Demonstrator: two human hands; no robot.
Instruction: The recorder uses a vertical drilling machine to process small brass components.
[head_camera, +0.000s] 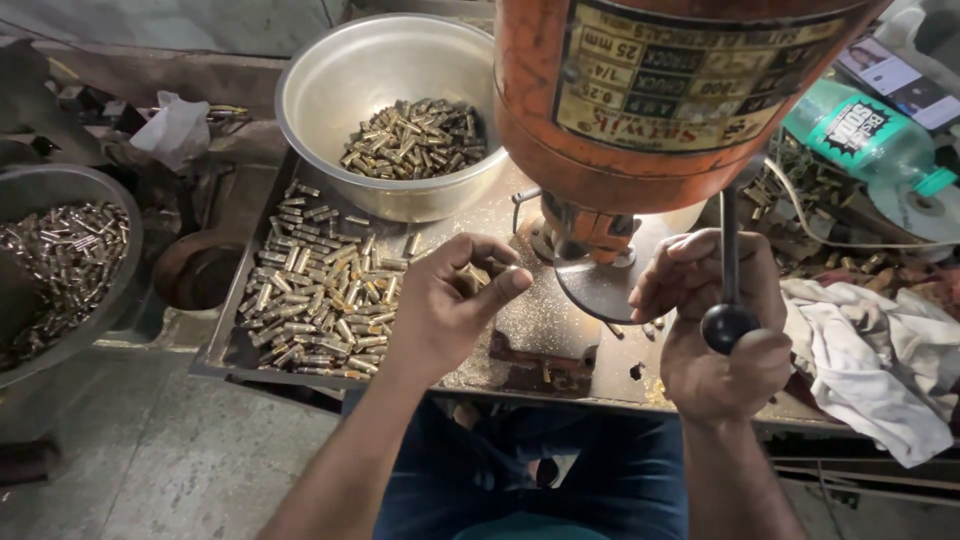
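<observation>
My left hand (448, 300) hovers over the metal work table (520, 370), thumb and fingers pinched on a small brass piece (474, 276) just left of the drill's round base plate (600, 290). My right hand (715, 330) is closed around the black-knobbed feed lever (729, 322) of the orange drill press (640, 90). A heap of small brass cylinders (320, 290) lies on the table left of my left hand. Behind it stands a steel bowl (340, 90) holding more brass pieces (415, 138).
A second metal bowl (100, 190) of silvery pieces sits at the far left. White rags (870, 350) lie at the right table edge. A green plastic bottle (865, 135) lies at the upper right. My blue-trousered knees (530, 480) are under the table.
</observation>
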